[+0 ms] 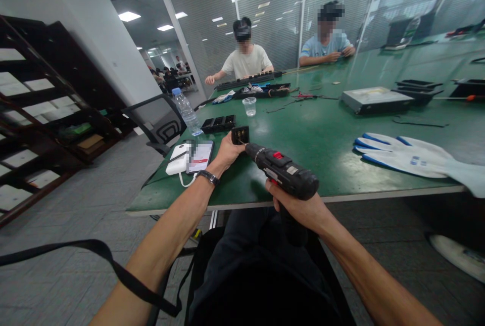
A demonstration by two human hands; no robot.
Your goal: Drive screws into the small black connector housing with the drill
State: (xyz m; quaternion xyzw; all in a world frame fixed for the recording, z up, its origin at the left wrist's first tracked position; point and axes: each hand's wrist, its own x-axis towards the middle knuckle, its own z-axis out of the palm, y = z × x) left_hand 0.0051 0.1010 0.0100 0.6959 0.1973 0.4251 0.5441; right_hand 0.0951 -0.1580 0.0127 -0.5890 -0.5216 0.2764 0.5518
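Observation:
My left hand (226, 153) grips a small black plastic part (240, 135) and holds it upright on the green table (322, 134). My right hand (299, 207) is wrapped around the handle of a black cordless drill (282, 170) with a red switch. The drill's bit points left and touches the lower edge of the black part. A dark watch sits on my left wrist. My lap, in dark clothing, is below the table edge.
A phone (199, 156) and white power bank (178, 159) lie left of my hand. A water bottle (186, 111), plastic cup (249, 106), black trays (218, 123), a grey flat box (375, 99) and white gloves (409, 156) are on the table. Two people work at the far side.

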